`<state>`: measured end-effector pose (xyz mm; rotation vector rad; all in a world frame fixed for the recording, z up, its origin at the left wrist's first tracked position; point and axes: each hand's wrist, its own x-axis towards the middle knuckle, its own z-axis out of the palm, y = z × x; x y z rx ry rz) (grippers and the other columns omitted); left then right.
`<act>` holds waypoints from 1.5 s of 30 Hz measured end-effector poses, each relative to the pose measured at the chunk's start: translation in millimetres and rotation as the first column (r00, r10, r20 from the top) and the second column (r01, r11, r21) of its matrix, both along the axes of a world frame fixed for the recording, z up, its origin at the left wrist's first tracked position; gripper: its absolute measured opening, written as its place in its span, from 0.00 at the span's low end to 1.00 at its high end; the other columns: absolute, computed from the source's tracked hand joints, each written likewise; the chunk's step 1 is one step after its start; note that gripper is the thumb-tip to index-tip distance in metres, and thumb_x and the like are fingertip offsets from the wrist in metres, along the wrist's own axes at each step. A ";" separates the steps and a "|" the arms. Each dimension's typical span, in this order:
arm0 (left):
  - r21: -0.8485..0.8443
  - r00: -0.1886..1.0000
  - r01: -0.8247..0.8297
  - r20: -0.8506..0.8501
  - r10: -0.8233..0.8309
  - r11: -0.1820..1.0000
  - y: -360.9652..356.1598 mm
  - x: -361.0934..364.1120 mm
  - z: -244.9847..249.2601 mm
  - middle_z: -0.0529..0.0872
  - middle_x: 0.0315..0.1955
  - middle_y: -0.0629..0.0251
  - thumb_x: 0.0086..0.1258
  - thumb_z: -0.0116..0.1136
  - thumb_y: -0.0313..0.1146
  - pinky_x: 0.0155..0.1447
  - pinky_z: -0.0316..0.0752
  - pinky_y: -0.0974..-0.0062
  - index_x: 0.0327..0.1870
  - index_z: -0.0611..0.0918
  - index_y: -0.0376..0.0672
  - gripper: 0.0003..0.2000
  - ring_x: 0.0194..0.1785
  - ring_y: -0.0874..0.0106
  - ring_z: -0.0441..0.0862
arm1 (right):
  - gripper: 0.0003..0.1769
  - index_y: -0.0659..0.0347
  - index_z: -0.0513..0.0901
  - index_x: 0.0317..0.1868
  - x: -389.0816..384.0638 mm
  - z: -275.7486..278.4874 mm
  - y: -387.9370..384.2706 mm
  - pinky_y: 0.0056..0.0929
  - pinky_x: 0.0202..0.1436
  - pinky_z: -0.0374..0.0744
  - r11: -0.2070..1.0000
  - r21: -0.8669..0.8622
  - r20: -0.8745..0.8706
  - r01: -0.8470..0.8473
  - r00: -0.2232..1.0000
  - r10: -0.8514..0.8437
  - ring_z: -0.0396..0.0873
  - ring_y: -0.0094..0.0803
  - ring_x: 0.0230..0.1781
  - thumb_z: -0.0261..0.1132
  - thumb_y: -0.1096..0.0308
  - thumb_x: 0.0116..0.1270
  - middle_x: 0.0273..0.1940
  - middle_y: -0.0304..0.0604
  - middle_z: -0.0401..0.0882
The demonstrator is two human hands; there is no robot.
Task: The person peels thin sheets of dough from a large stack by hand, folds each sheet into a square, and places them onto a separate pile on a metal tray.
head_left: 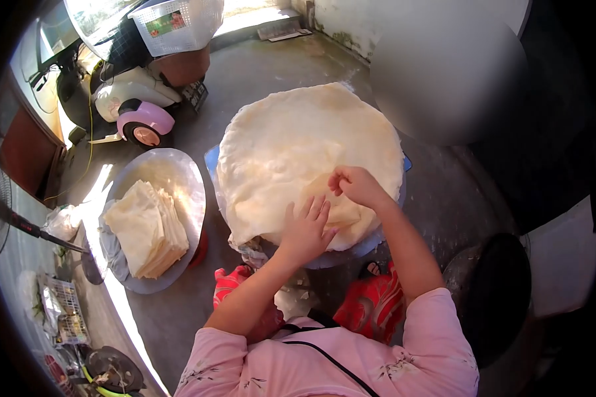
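A wide, round stack of thin, pale dough sheets (278, 145) lies in front of me, its edges uneven and drooping. My left hand (306, 231) rests flat near the stack's front edge, fingers spread. Just to the right and farther in, my right hand (357, 186) is closed, its fingertips pinched at a folded, tan-looking thin sheet (318, 190) on top. The fingers partly hide the exact grip. Creases run through the layer between the two hands. To the left, a pile of folded sheets (146, 228) sits on a round metal tray (182, 169).
Beneath the big stack, a blue edge (212, 159) shows. A scooter with a pink fender (153, 118) stands at the back left, near a white plastic basket (182, 30). A fan (26, 225) is at far left. A dark round object (500, 298) stands at right.
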<state>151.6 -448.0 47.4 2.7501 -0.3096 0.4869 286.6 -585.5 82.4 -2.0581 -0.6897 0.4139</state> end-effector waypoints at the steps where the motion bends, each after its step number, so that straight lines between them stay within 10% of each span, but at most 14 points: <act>1: 0.094 0.985 0.015 -0.175 0.002 0.995 0.6 -2.4 -8.6 0.69 0.62 0.58 0.67 0.48 0.48 0.67 0.52 0.47 0.62 0.69 0.38 0.27 0.67 0.61 0.62 | 0.08 0.64 0.78 0.35 7.2 8.8 -3.7 0.28 0.41 0.76 0.985 -0.087 0.188 0.152 0.973 -0.133 0.79 0.30 0.36 0.52 0.78 0.60 0.33 0.43 0.80; 2: 0.180 0.937 0.049 -0.348 0.017 0.982 0.2 -6.3 -17.0 0.67 0.64 0.58 0.67 0.48 0.49 0.67 0.48 0.43 0.64 0.66 0.38 0.29 0.69 0.61 0.60 | 0.10 0.57 0.82 0.30 13.1 13.9 -5.8 0.33 0.40 0.77 0.967 -0.033 0.446 0.252 0.870 -0.211 0.80 0.37 0.37 0.54 0.77 0.52 0.37 0.42 0.81; 7: 0.186 0.940 0.028 -0.339 0.037 0.982 -3.3 -18.6 -12.0 0.65 0.66 0.59 0.67 0.46 0.54 0.67 0.44 0.41 0.65 0.66 0.39 0.31 0.70 0.60 0.57 | 0.06 0.53 0.81 0.31 56.7 -6.6 -3.4 0.32 0.42 0.77 0.910 -0.413 0.333 -0.040 0.923 0.191 0.79 0.37 0.37 0.58 0.70 0.55 0.33 0.38 0.80; 13: 0.133 0.931 0.059 -0.365 -0.006 0.989 3.3 -17.9 -12.5 0.64 0.66 0.61 0.67 0.45 0.54 0.68 0.44 0.41 0.65 0.66 0.41 0.31 0.71 0.60 0.57 | 0.08 0.49 0.81 0.39 59.9 -55.4 27.5 0.40 0.50 0.75 0.815 -0.507 0.550 0.280 0.833 0.057 0.77 0.39 0.46 0.59 0.62 0.61 0.41 0.38 0.79; 21: -0.073 0.970 -0.013 -0.244 -0.005 0.997 20.1 -18.4 -11.9 0.69 0.62 0.61 0.65 0.52 0.46 0.65 0.47 0.40 0.59 0.72 0.42 0.25 0.69 0.59 0.59 | 0.13 0.52 0.78 0.45 1.7 -9.2 34.7 0.45 0.57 0.70 0.708 -0.652 0.473 0.271 0.875 0.100 0.71 0.40 0.55 0.59 0.59 0.62 0.47 0.41 0.76; 27: -0.310 0.658 -0.728 -0.064 0.750 0.612 105.0 -11.4 -27.6 0.67 0.62 0.53 0.58 0.60 0.38 0.66 0.48 0.47 0.63 0.65 0.42 0.30 0.68 0.56 0.59 | 0.28 0.52 0.68 0.62 -51.5 -72.4 13.5 0.48 0.68 0.58 0.797 -0.583 0.540 0.160 0.809 0.232 0.59 0.44 0.67 0.59 0.54 0.62 0.63 0.45 0.65; 33: -0.797 0.823 -0.567 -0.558 0.106 0.207 174.8 -27.5 -36.9 0.80 0.47 0.56 0.54 0.60 0.28 0.60 0.64 0.67 0.57 0.69 0.31 0.27 0.51 0.66 0.78 | 0.26 0.52 0.72 0.58 -59.4 -47.8 16.0 0.49 0.66 0.59 0.892 -0.441 0.480 0.097 0.866 0.142 0.62 0.45 0.66 0.60 0.54 0.61 0.62 0.46 0.68; 36: -0.575 0.641 -0.737 -0.761 0.099 0.354 176.5 -36.4 -14.9 0.83 0.36 0.59 0.53 0.58 0.24 0.48 0.75 0.74 0.47 0.76 0.31 0.18 0.40 0.65 0.82 | 0.21 0.53 0.77 0.53 -60.5 -59.6 17.3 0.46 0.64 0.63 0.974 -0.199 0.497 0.106 0.867 0.007 0.66 0.46 0.63 0.62 0.56 0.60 0.57 0.45 0.73; 42: -0.796 0.791 -0.604 -0.604 0.098 -0.031 166.6 -38.8 9.2 0.83 0.33 0.58 0.57 0.57 0.28 0.38 0.80 0.72 0.40 0.79 0.30 0.12 0.33 0.69 0.83 | 0.17 0.54 0.79 0.50 -68.7 -60.9 4.2 0.42 0.62 0.66 0.997 -0.072 0.480 0.031 0.877 0.008 0.68 0.46 0.61 0.61 0.61 0.61 0.56 0.44 0.75; 45: -0.877 0.875 -0.481 -0.480 0.060 0.005 134.2 -22.2 47.2 0.83 0.32 0.60 0.60 0.56 0.31 0.37 0.81 0.73 0.40 0.79 0.31 0.12 0.32 0.70 0.83 | 0.17 0.55 0.79 0.51 -70.3 -59.2 16.3 0.42 0.63 0.65 0.990 0.089 0.480 -0.106 0.876 0.051 0.68 0.46 0.61 0.59 0.61 0.63 0.57 0.43 0.75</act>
